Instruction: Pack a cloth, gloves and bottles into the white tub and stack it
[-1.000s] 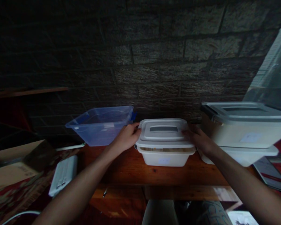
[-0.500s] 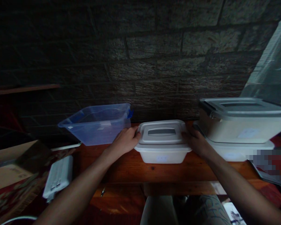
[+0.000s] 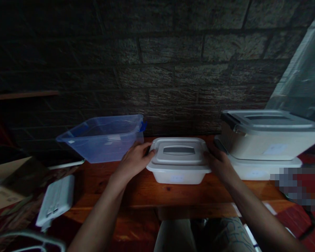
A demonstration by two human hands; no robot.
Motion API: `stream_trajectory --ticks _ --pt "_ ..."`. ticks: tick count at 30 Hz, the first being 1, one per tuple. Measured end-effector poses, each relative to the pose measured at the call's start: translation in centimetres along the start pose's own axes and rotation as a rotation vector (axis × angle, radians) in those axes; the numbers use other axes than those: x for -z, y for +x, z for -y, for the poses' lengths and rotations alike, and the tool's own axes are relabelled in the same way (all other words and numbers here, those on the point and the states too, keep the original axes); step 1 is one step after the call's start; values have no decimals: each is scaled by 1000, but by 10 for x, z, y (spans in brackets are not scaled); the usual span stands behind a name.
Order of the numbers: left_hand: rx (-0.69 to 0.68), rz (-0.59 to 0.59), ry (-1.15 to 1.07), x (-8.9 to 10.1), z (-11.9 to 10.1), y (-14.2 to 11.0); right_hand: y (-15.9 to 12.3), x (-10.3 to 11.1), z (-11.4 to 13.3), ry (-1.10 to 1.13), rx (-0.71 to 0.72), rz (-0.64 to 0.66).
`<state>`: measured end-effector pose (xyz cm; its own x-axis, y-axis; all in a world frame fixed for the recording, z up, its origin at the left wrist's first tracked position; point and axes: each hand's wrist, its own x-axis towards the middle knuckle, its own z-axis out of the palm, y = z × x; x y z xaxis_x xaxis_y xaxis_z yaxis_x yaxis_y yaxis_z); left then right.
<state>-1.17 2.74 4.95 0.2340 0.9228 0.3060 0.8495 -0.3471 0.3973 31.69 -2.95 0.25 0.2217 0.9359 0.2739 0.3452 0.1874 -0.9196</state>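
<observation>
A small white storage box (image 3: 177, 177) with a lid (image 3: 179, 151) on top stands on the wooden bench in front of me. The lid has a grey handle strip in its middle. My left hand (image 3: 135, 157) grips the box's left end, thumb at the lid's edge and fingers curled behind it. At the opposite end, my right hand (image 3: 219, 161) holds on with fingers bent round the rim; its fingertips are dark and partly hidden. Behind my left hand sits a clear bluish plastic bin (image 3: 102, 147) without a lid.
At right, a larger lidded box (image 3: 262, 140) is stacked on a lower white box (image 3: 254, 171). A white power bank (image 3: 57, 199) and an open cardboard box (image 3: 13, 182) lie left. The bench (image 3: 136, 194) stands against a dark brick wall (image 3: 160, 77).
The view has shifted slightly. Both hands stay at the two ends of the white storage box, and my left wrist is bent more steeply.
</observation>
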Motion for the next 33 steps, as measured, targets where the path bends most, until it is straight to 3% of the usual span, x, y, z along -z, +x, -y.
stream_trajectory --ticks 3,6,9,15,23,27,33 --pt "-41 -50 -62 -5 8 -1 -1 1 2 -26 5 25" --pt "-64 -1 -226 -7 10 -2 2 0 -3 28 -20 25" --pt "-30 29 -463 -12 10 -5 4 -3 -7 108 -47 22" --pt "42 -20 -766 -24 10 -17 1 -12 -3 186 -100 -59" --pt "118 -50 -741 -15 21 -28 0 -27 12 198 -122 -16" --pt "164 -51 -800 -18 23 -28 1 -29 7 273 -142 11" --pt "405 -151 -1000 -32 20 -40 -8 -35 -9 493 -147 -59"
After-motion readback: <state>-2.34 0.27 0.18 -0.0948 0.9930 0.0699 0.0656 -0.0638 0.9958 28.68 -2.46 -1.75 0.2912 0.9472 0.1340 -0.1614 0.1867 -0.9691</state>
